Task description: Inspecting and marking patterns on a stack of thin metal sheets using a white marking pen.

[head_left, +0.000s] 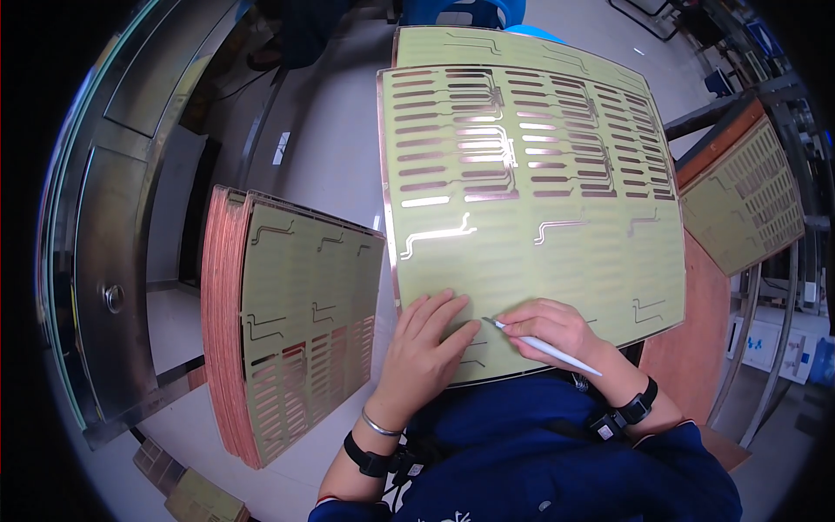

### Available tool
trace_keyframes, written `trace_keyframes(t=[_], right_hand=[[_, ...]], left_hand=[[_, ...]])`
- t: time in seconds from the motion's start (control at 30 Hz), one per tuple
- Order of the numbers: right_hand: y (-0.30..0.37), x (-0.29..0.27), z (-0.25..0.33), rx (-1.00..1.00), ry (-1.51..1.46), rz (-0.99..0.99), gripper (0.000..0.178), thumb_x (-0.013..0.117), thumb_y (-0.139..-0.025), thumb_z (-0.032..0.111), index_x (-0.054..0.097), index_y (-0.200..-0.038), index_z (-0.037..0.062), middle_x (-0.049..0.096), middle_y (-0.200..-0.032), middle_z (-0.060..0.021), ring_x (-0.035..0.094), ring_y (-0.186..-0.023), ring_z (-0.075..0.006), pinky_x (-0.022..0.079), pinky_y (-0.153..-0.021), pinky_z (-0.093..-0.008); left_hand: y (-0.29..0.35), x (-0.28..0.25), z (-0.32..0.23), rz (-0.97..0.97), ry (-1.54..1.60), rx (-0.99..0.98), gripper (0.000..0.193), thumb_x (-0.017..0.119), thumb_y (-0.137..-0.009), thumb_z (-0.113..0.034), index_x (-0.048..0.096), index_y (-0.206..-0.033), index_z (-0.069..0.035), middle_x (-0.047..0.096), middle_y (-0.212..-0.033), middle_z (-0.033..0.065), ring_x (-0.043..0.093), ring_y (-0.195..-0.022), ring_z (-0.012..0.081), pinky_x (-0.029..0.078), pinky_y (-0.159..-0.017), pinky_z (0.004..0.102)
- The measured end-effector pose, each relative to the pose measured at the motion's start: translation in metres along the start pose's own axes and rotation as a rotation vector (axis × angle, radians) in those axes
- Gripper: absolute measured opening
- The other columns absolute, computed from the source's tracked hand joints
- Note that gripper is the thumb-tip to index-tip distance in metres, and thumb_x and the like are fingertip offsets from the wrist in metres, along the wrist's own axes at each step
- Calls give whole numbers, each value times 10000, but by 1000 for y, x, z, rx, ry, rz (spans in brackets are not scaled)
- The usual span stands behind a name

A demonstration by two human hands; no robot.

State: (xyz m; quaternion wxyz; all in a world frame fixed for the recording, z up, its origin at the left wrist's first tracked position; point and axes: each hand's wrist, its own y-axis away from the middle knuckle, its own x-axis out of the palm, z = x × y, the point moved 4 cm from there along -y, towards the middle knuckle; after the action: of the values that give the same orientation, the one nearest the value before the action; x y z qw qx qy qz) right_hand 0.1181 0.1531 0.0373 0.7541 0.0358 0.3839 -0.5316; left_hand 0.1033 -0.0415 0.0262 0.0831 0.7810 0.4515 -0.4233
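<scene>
A large pale green circuit board panel with copper-coloured tracks lies in front of me, its near edge against my body. My left hand rests flat on its near left part, fingers stretched out. My right hand is closed around a slim white pen-shaped tool. The tool's short dark tip points left, at the panel's surface near my left fingers. Whether the tip touches the board, I cannot tell. Beneath the far edge of this panel another similar panel sticks out.
On the left stands a thick stack of similar panels with copper-coloured edges. Another panel leans at the right by a brown board. A metal cabinet is at far left. Beyond the panels is a blue stool.
</scene>
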Motion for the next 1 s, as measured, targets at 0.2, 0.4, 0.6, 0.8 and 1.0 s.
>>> trace_keyframes(t=[0.2, 0.4, 0.6, 0.8, 1.0], right_hand=[[2, 1, 0, -2, 44, -15, 247, 757, -702, -39, 645, -904, 49, 692, -960, -94, 683, -814, -233, 566, -696, -302], [4, -10, -5, 164, -40, -77, 204, 712, -744, -47, 655, -929, 17, 693, -971, -124, 686, -861, -237, 560, -748, -303], [19, -35, -32, 475, -278, -425, 126, 658, -822, -34, 645, -947, -23, 674, -1021, -149, 654, -932, -188, 530, -802, -294], [27, -42, -18, 427, -158, -239, 152, 692, -797, -18, 678, -946, 10, 688, -966, -123, 676, -841, -184, 543, -729, -272], [21, -33, -13, 312, -28, -157, 188, 692, -773, -13, 670, -957, 11, 679, -966, -123, 674, -862, -233, 546, -737, -308]], left_hand=[[0, 1, -2, 16, -22, 7, 333, 682, -759, -86, 701, -1079, -178, 584, -1236, 88, 522, -1188, 314, 414, -994, 483], [-5, 2, -3, 39, -1, -62, 388, 685, -782, -117, 654, -1168, -136, 552, -1307, 105, 472, -1268, 331, 364, -1046, 506], [-4, 44, -57, 572, 175, 315, 460, 655, -839, -214, 577, -1277, -95, 478, -1420, 105, 359, -1382, 279, 258, -1136, 482], [-6, 33, -51, 555, 89, 431, 484, 510, -896, -162, 479, -1378, -126, 407, -1482, 62, 375, -1372, 243, 288, -1149, 432], [-6, 43, -41, 467, -66, 403, 497, 499, -883, -162, 485, -1380, -156, 420, -1471, 52, 382, -1369, 258, 293, -1139, 442]])
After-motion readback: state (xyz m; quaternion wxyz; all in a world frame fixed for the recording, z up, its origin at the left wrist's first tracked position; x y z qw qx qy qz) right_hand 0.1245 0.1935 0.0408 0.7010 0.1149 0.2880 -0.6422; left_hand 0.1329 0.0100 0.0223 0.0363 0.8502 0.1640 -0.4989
